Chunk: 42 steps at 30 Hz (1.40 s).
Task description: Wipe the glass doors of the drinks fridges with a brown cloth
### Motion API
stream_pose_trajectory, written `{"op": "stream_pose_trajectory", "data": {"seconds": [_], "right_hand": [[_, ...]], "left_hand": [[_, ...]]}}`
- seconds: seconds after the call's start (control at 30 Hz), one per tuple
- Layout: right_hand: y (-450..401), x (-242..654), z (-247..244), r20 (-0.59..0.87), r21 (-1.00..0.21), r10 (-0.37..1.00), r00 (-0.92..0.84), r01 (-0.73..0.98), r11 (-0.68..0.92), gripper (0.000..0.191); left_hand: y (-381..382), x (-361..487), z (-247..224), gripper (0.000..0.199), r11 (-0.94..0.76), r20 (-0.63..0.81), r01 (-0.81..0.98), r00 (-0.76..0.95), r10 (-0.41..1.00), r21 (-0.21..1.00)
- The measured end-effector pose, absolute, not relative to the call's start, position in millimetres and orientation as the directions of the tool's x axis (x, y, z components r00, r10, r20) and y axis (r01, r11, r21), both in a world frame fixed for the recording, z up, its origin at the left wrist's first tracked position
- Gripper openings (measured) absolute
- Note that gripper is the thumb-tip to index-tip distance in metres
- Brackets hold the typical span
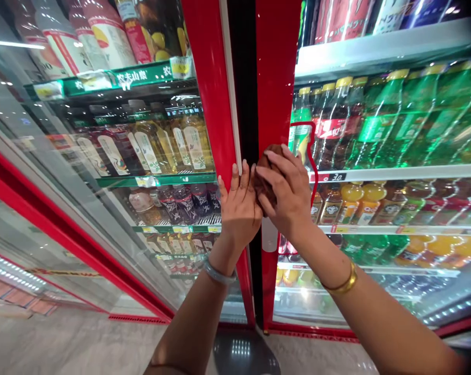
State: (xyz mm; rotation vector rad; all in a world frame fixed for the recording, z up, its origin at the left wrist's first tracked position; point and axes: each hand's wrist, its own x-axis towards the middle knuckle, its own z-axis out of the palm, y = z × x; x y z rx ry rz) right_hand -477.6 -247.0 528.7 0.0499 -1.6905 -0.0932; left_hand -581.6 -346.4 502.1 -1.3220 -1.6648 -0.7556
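Note:
My right hand has its fingers curled over a dark brown, crumpled cloth, pressed against the red frame of the right-hand fridge door. Much of the cloth is hidden under the fingers. My left hand lies flat with fingers stretched upward, across the edge of the left door's red frame and the black strip between the doors. Its little-finger or thumb contact with the cloth is hard to make out, but the two hands nearly meet. Both fridge doors look closed.
Behind the left glass stand bottled drinks on several shelves. The right fridge holds green bottles, cola bottles and cans. A grey floor lies below, with a dark rounded object at the bottom middle.

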Motion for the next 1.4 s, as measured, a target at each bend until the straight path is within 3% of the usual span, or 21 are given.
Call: {"op": "stream_pose_trajectory", "data": {"seconds": [0.07, 0.3, 0.5, 0.77, 0.97, 1.07, 1.17, 1.3, 1.4], "right_hand": [[-249.0, -478.1, 520.5, 0.987, 0.091, -0.084, -0.139, 0.047, 0.995, 0.048], [-255.4, -467.0, 420.8, 0.984, 0.094, -0.081, -0.158, 0.077, 0.993, 0.045], [-253.5, -474.0, 429.1, 0.979, 0.031, -0.032, -0.2, -0.009, 0.999, 0.054], [-261.9, -453.0, 339.7, 0.951, 0.116, -0.088, -0.298, 0.078, 0.99, 0.032], [-255.9, -458.1, 353.8, 0.963, 0.031, -0.021, -0.27, 0.032, 0.999, 0.046], [-256.9, -453.2, 337.9, 0.957, 0.003, -0.002, -0.29, 0.004, 1.0, 0.049], [-262.6, -445.1, 322.8, 0.935, -0.135, 0.126, -0.331, -0.004, 0.991, 0.06], [-262.6, -444.4, 349.2, 0.86, -0.497, 0.477, -0.179, -0.087, 0.863, 0.078], [-254.9, -451.4, 382.8, 0.763, -0.646, 0.609, -0.217, -0.205, 0.736, 0.069]], "left_hand": [[-348.9, -581.4, 494.7, 0.066, 0.244, 0.889, 0.969, -0.074, 0.453, -0.044], [-368.6, -570.8, 414.6, 0.068, 0.216, 0.762, 0.975, -0.103, 0.639, -0.049], [-376.1, -573.8, 412.3, 0.069, 0.211, 0.799, 0.977, -0.155, 0.581, 0.036], [-381.1, -572.2, 355.7, 0.076, 0.179, 0.736, 0.984, -0.13, 0.665, 0.013], [-373.7, -570.9, 364.1, 0.077, 0.169, 0.779, 0.985, -0.142, 0.611, 0.047], [-377.4, -567.7, 351.7, 0.076, 0.173, 0.732, 0.984, -0.147, 0.666, 0.04], [-383.6, -561.3, 330.2, 0.075, 0.194, 0.672, 0.981, -0.162, 0.722, 0.028], [-384.8, -554.8, 330.4, 0.08, 0.167, 0.664, 0.985, -0.146, 0.733, 0.032], [-379.1, -553.1, 349.9, 0.083, 0.129, 0.707, 0.991, -0.121, 0.697, 0.042]]}}
